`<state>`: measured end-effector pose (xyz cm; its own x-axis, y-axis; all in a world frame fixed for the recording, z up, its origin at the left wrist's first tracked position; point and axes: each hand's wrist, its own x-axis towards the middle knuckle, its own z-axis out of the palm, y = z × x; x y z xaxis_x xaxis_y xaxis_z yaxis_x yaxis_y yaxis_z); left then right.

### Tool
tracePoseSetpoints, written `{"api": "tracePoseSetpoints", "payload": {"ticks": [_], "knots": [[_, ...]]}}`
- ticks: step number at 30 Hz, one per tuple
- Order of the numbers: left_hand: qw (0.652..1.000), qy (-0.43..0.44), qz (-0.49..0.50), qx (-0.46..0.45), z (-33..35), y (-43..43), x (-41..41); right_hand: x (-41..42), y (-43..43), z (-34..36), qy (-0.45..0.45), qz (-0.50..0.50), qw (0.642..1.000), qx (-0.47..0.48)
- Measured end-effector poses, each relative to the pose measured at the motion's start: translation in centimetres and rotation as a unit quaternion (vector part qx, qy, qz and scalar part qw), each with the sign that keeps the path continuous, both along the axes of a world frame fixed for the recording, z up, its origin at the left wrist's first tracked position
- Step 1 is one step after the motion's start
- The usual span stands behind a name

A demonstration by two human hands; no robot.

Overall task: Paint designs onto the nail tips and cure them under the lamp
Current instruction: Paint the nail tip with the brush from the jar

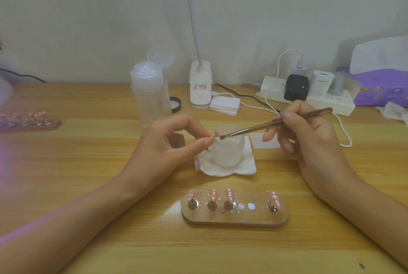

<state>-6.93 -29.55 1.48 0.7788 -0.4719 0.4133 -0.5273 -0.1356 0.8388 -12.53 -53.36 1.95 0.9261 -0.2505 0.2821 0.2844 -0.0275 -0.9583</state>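
Observation:
My left hand (pixel 170 143) pinches a small pink nail tip (pixel 216 134) between thumb and forefinger, just above a frosted white jar (pixel 227 152). My right hand (pixel 309 134) grips a thin metal brush (pixel 278 122); its bristle end touches the nail tip over the jar's mouth. Near the table's front lies a wooden holder (pixel 234 218) carrying several pink nail tips with white dots on metal stands. One stand place between them holds only a white blob.
The jar sits on a folded white tissue (pixel 245 167). Behind are a clear pump bottle (pixel 150 94), a black lid (pixel 176 104), a white lamp base (pixel 200 88), cotton pads (pixel 225 105) and a power strip (pixel 309 97). A second nail holder (pixel 28 122) lies far left; a purple tissue pack (pixel 382 88) far right.

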Motion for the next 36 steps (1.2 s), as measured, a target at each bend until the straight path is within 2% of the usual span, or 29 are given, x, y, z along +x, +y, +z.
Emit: {"api": "tracePoseSetpoints", "payload": {"ticks": [4, 10, 16, 25, 30, 36], "knots": [[1.0, -0.001, 0.001, 0.004, -0.02, -0.01, 0.04, -0.06, -0.02, 0.17, -0.024, 0.012, 0.999, 0.024], [1.0, 0.013, 0.0, 0.002, -0.14, 0.06, 0.21, 0.07, 0.03, -0.08, -0.006, 0.006, 1.0, -0.006], [1.0, 0.013, -0.004, 0.001, -0.22, 0.11, 0.38, -0.13, 0.08, 0.2, -0.039, 0.026, 0.999, 0.011], [1.0, 0.018, 0.0, -0.002, -0.37, 0.09, 0.42, -0.17, -0.02, 0.1, -0.02, 0.003, 1.0, -0.001], [1.0, 0.009, -0.004, -0.002, -0.31, 0.07, 0.37, -0.2, 0.17, 0.14, -0.034, 0.045, 0.998, 0.012], [1.0, 0.002, -0.007, 0.002, -0.27, 0.09, 0.32, -0.15, 0.0, -0.05, 0.001, 0.005, 1.0, 0.006]]}}
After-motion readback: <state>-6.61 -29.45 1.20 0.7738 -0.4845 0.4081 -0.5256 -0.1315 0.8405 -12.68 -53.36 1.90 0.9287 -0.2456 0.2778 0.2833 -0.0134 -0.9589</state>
